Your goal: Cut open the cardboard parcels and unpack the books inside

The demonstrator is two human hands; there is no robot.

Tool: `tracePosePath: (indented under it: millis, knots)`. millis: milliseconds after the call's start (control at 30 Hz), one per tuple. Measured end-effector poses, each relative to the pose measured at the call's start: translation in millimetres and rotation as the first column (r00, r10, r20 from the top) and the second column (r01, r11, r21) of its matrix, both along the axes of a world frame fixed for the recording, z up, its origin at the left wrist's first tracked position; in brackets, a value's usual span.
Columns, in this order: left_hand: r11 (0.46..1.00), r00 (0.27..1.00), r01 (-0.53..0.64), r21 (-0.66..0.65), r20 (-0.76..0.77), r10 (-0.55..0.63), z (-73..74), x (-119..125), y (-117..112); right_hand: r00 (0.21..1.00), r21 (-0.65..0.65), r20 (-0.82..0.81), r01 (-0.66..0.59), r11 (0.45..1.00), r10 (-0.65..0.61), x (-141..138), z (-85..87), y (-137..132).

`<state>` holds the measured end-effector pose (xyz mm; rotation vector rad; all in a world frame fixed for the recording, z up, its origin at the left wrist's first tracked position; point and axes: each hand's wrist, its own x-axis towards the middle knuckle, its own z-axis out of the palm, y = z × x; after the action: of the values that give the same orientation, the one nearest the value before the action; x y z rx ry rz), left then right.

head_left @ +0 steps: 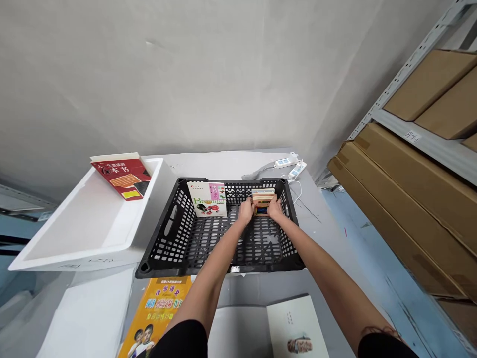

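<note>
Left hand [246, 211] and right hand [275, 209] reached forward.
Fingers grasped a small book stack [263, 200] from both sides, inside the black crate [172, 219].

Small stack of books [263, 201] held between left hand [246, 210] and right hand [276, 208], one hand against each side. Several thin volumes squared together, cream and tan edges, blue patch low on side facing camera, titles too small to read. Stack inside black perforated plastic crate [179, 223], near far wall, right of centre; whether touching crate floor, cannot tell
</note>
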<state>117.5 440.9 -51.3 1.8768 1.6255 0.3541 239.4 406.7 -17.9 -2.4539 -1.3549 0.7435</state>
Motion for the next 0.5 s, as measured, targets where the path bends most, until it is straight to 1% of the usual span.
tracePosePath:
  millis: [100,200,267,400,500]
  knots:
    - [0.999,0.999,-0.036,-0.015,-0.039,0.035,-5.6,7,-4,0.999,-0.032,0.034,-0.030,0.999,0.032,-2,2.3,-1]
    - [0.999,0.998,-0.010,-0.053,-0.055,0.007,-7.7,14,-5,0.995,-0.052,0.047,-0.083,0.995,0.085,-5,4.9,0]
    - [0.996,0.998,0.014,-0.082,-0.063,-0.019,-6.6,17,-4,0.993,-0.068,0.048,-0.107,0.992,0.111,-8,6.8,3]
    - [0.990,0.994,0.038,-0.136,-0.099,-0.052,1.4,16,0,0.988,-0.104,0.054,-0.140,0.985,0.146,-12,13.9,8]
    - [0.987,0.990,0.079,-0.142,-0.103,-0.094,14.6,13,2,0.980,-0.134,0.064,-0.178,0.975,0.188,-15,28.4,7]
